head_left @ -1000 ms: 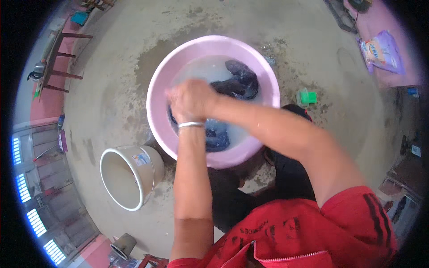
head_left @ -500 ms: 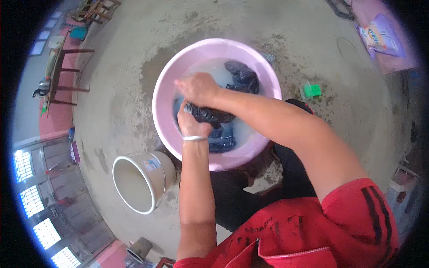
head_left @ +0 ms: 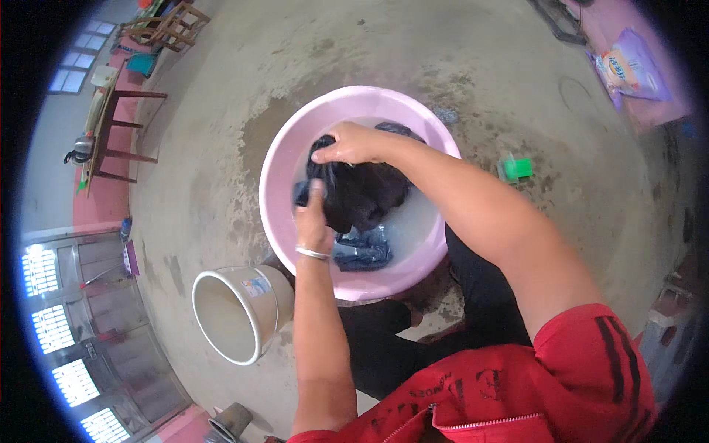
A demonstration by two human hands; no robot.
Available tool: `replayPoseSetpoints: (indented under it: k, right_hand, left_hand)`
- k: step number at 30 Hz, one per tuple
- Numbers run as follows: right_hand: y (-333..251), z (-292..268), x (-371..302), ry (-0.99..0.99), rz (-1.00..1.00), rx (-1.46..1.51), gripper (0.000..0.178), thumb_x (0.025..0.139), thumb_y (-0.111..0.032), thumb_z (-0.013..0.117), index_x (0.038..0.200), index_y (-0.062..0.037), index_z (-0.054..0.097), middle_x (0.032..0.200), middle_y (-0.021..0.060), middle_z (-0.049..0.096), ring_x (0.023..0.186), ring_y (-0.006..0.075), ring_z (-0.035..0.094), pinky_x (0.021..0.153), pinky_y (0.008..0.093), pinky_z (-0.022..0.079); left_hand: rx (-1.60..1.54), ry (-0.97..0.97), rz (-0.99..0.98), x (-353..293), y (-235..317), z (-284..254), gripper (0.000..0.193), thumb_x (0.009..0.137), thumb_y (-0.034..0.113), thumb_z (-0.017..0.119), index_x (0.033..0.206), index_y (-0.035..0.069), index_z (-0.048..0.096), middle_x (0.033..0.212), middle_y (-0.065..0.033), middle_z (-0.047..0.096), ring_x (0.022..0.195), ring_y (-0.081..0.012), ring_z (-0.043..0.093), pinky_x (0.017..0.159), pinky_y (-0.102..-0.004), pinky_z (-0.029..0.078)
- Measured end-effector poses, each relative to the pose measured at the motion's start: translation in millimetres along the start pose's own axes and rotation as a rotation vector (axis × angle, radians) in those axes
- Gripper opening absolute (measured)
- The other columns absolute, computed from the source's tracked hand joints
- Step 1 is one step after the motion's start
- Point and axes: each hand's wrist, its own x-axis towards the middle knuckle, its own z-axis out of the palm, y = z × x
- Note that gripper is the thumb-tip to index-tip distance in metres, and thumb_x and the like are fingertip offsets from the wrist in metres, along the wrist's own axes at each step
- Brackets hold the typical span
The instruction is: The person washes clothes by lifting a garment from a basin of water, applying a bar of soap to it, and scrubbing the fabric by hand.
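Note:
A pink basin (head_left: pixel 275 203) of cloudy water stands on the floor in front of me. Inside it, a wet black garment (head_left: pixel 362 193) is bunched up between my hands. My right hand (head_left: pixel 353 144) pinches its upper left part from above. Lower down at the left, my left hand (head_left: pixel 314 220), with a pale band at the wrist, is closed on the cloth's edge; its fingers are partly hidden. Dark blue cloth (head_left: pixel 363 253) lies in the water towards me, and more dark fabric (head_left: pixel 399 130) shows at the far side.
A cream bucket (head_left: pixel 277 295) stands left of the basin. To the right, a green and clear plastic container (head_left: pixel 518 168) lies on the damp concrete floor (head_left: pixel 214 170). A purple bag (head_left: pixel 631 70) rests far right; a wooden bench (head_left: pixel 111 136) stands far left.
The black garment, bunched small before, is now spread wider between my hands. My right hand has shifted right and gripped its upper part. The view has tilted slightly.

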Motion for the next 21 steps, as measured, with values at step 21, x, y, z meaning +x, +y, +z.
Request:
replayPoseSetpoints:
  k: [21]
  right_hand:
    - [-3, 31, 10, 0.375, -0.067, -0.428, 0.037, 0.089, -0.037, 0.051, 0.076, -0.0059, 0.067, 0.078, 0.0162, 0.066, 0.078, 0.0352, 0.064, 0.073, 0.0442, 0.049]
  left_hand:
    - [-0.445, 0.019, -0.272, 16, 24, 10, 0.039, 0.093, 0.033, 0.04, 0.108, 0.003, 0.06, 0.107, -0.0148, 0.063, 0.096, -0.0319, 0.063, 0.088, -0.047, 0.05]
